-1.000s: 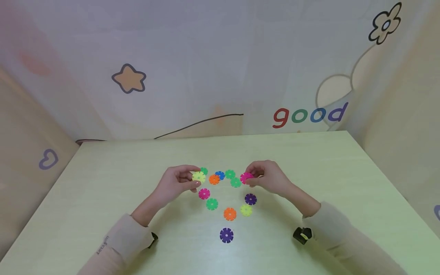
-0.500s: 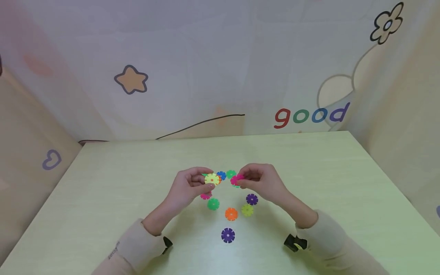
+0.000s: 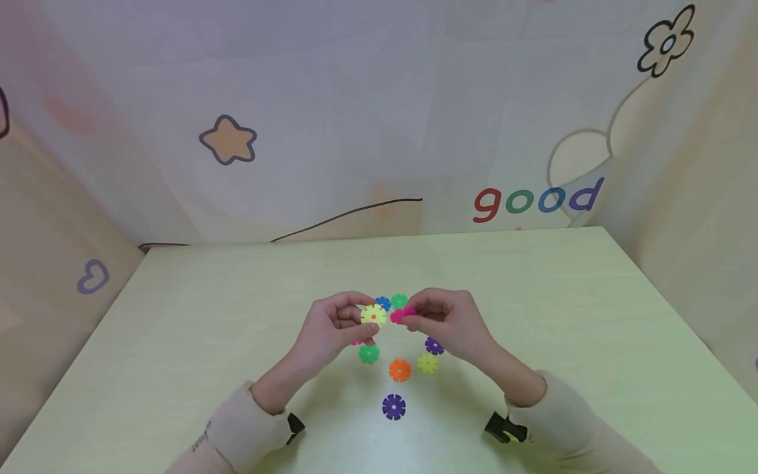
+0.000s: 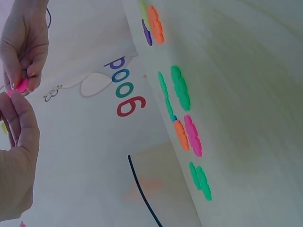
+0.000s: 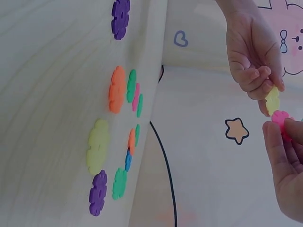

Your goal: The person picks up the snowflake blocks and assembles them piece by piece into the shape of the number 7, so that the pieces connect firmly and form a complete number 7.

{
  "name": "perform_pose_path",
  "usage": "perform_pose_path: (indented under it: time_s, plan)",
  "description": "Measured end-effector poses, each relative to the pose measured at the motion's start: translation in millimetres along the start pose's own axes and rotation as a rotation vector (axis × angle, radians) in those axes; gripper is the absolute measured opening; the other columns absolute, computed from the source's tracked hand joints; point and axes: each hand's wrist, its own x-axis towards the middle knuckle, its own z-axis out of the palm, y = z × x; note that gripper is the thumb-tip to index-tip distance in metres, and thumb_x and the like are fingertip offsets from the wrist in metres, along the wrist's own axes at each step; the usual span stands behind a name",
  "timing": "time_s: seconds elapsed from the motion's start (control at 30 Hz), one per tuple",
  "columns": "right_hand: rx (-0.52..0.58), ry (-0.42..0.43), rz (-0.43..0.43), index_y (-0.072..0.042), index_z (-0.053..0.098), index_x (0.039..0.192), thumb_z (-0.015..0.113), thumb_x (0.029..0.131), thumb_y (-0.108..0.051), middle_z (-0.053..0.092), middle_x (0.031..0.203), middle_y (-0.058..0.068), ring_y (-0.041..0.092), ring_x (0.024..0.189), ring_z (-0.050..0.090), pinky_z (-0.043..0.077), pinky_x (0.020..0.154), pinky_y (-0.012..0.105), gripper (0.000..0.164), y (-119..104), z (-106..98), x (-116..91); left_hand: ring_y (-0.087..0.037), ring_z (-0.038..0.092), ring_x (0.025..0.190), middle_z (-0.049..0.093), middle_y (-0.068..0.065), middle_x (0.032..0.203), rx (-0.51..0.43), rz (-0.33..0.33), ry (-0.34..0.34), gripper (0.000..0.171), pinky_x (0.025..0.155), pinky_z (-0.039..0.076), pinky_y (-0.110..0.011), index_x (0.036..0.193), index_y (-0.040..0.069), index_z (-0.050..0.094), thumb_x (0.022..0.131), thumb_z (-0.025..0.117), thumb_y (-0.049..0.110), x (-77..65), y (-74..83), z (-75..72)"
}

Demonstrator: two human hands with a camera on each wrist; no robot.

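Observation:
Above the table, my left hand (image 3: 331,326) pinches a yellow snowflake disc (image 3: 374,308), notched round its rim, between thumb and fingers. Its flat face is toward the head camera. My right hand (image 3: 453,322) holds a pink snowflake disc (image 3: 398,316) by one side, its fingers hiding part of it. The two discs are close together in the head view, the pink one turned at an angle. In the right wrist view the pink disc (image 5: 279,117) overlaps the lower end of the yellow disc (image 5: 272,100).
Loose discs lie on the table (image 3: 237,296) below: a purple disc (image 3: 393,407) nearest, then an orange disc (image 3: 399,370), a yellow-green disc (image 3: 428,363) and a green disc (image 3: 369,353). A blue disc (image 3: 382,303) lies farther back. A printed curtain (image 3: 331,131) stands behind.
Both hands have come toward each other, bringing the yellow disc right and the pink disc left. The pink disc has turned from facing the camera to an angle. The table discs lie as before.

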Motion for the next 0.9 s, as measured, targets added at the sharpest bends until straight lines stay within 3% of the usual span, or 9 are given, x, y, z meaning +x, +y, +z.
perform_pose_path:
  time_s: [0.13,0.43,0.6,0.8,0.9]
  plan:
    - [0.019,0.012,-0.043,0.002,0.065,0.085,0.068,0.078,0.003,0.067,0.081,0.012,0.016,0.07,0.066,0.053,0.067,0.028,0.008,-4,1,-1,-0.017,0.065,0.063,0.062,-0.004,0.071,-0.019,0.01,-0.015,0.033,0.065,0.054,-0.028,0.109,-0.006,0.056,0.078,0.068,-0.003,-2.0,-0.4,2.7]
    - [0.027,0.026,-0.134,0.004,0.067,0.08,0.069,0.075,0.007,0.067,0.077,0.013,0.021,0.067,0.066,0.054,0.06,0.028,0.007,-6,6,-5,-0.017,0.065,0.061,0.062,-0.006,0.07,-0.067,-0.004,-0.039,0.035,0.067,0.054,-0.033,0.111,-0.009,0.054,0.078,0.066,-0.006,-6.8,3.4,10.0]
    - [0.054,0.05,-0.17,0.005,0.067,0.079,0.069,0.073,0.009,0.067,0.075,0.014,0.014,0.066,0.066,0.054,0.06,0.028,0.007,-4,8,-6,-0.018,0.065,0.059,0.063,-0.006,0.07,-0.083,0.009,-0.012,0.035,0.065,0.054,-0.033,0.11,-0.01,0.055,0.077,0.066,-0.009,-7.7,4.9,12.8]
    - [0.07,0.07,-0.198,0.006,0.068,0.078,0.07,0.072,0.01,0.067,0.073,0.015,0.023,0.063,0.065,0.054,0.058,0.028,0.007,-3,10,-6,-0.019,0.065,0.058,0.064,-0.006,0.069,-0.089,0.017,0.024,0.036,0.065,0.054,-0.031,0.11,-0.013,0.055,0.076,0.067,-0.008,-6.1,1.8,14.8]
    - [0.079,0.073,-0.219,0.007,0.067,0.077,0.069,0.071,0.012,0.066,0.072,0.016,0.021,0.062,0.065,0.053,0.057,0.028,0.007,-2,11,-6,-0.019,0.065,0.058,0.064,-0.007,0.07,-0.085,0.031,0.037,0.035,0.065,0.054,-0.031,0.108,-0.012,0.057,0.076,0.068,-0.008,-5.7,1.1,15.3]
